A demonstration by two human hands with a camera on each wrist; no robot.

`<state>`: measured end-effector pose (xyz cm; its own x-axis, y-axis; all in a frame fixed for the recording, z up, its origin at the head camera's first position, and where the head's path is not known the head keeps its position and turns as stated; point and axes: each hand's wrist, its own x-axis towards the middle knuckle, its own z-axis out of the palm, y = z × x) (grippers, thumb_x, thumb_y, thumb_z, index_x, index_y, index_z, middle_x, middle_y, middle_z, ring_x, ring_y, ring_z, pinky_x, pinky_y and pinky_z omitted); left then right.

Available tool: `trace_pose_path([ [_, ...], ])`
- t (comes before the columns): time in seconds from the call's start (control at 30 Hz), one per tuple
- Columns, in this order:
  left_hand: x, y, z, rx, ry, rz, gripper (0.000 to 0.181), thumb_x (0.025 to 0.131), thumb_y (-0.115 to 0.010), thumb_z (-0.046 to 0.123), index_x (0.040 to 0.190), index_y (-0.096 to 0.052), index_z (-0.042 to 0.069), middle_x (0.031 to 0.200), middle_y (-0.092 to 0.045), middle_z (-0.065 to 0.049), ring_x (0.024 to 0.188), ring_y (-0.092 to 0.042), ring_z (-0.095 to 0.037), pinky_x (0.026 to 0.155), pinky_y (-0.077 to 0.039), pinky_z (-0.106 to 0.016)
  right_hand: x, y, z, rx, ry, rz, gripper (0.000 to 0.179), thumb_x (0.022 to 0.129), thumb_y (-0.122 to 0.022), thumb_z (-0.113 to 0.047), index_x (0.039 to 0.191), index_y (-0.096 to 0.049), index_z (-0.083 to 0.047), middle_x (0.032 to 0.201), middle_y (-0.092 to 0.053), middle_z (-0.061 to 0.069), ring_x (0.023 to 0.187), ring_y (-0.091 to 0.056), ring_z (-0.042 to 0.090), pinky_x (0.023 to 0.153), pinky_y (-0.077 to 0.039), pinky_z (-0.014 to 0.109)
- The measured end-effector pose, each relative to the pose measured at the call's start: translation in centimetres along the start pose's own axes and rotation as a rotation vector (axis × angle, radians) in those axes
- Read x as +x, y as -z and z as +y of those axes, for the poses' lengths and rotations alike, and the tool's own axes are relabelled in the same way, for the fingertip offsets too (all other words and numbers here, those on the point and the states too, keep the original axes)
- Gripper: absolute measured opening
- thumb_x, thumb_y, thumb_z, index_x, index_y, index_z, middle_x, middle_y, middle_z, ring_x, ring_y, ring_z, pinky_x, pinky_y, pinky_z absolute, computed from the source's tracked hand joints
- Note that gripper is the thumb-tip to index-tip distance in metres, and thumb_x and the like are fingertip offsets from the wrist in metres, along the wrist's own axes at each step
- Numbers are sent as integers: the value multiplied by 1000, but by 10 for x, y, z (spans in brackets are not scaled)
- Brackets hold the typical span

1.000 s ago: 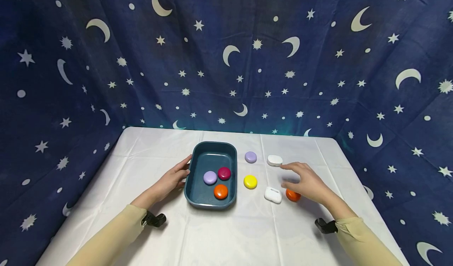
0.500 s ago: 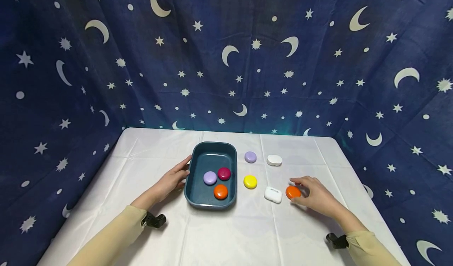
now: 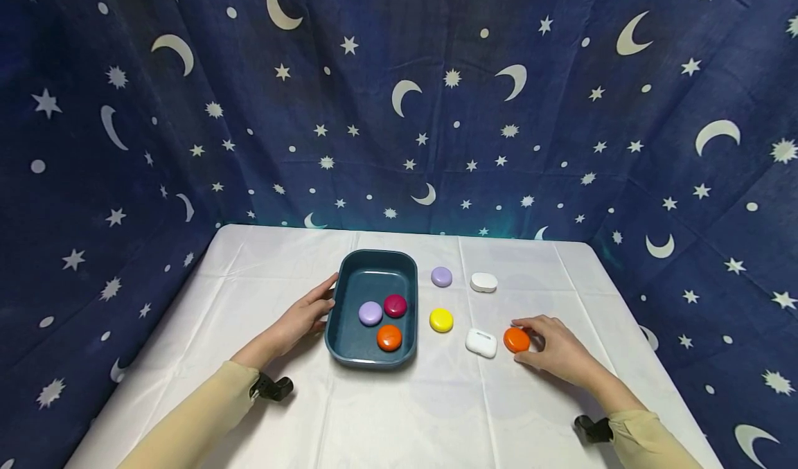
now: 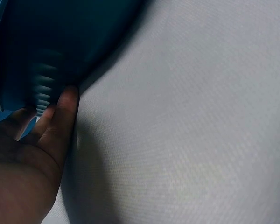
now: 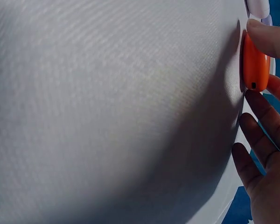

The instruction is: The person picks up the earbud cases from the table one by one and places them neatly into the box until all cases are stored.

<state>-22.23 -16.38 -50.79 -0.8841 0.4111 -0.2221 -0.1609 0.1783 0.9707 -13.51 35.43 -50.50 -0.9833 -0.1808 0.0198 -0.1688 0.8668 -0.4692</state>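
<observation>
I see the right hand (image 3: 557, 351) pinching the orange round case (image 3: 516, 340) between thumb and fingers, on the white tablecloth (image 3: 399, 420) just beside a white earbud case (image 3: 481, 343). The left hand (image 3: 302, 321) lays extended fingers against the dark teal tray (image 3: 374, 285), where I count one lilac disc (image 3: 370, 314), one crimson disc (image 3: 395, 306) and one orange disc (image 3: 389, 338).

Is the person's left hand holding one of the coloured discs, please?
No, the left hand rests against the outer side of the dark teal tray instead.
</observation>
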Motion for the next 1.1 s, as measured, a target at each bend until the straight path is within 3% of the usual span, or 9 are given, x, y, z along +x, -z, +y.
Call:
trace_pose_path([
  [0.5, 0, 1, -1, 5, 8, 5, 61, 108, -47, 26, 164, -24, 35, 165, -26, -16, 147, -35, -38, 112, -32, -62, 3, -1, 2, -8, -4, 0, 57, 76, -91, -36, 126, -71, -17, 115, -67, -1, 105, -55, 23, 86, -45, 44],
  [0.73, -1, 1, 0, 8, 16, 11, 60, 108, -47, 27, 164, -24, 36, 166, -26, -16, 148, -34, -38, 112, -33, -61, 7, 2, 0, 14, -28, -14, 58, 77, -90, -38, 127, -70, -15, 118, -65, 2, 109, -53, 25, 90, -45, 48],
  [1.1, -1, 0, 1, 0, 3, 2, 59, 109, -45, 24, 164, -24, 35, 165, -26, -17, 146, -37, -38, 111, -36, -58, 16, 30, -9, 62, 39, 50, 57, 82, -88, -29, 132, -68, -12, 122, -64, 6, 117, -49, 32, 96, -39, 57],
])
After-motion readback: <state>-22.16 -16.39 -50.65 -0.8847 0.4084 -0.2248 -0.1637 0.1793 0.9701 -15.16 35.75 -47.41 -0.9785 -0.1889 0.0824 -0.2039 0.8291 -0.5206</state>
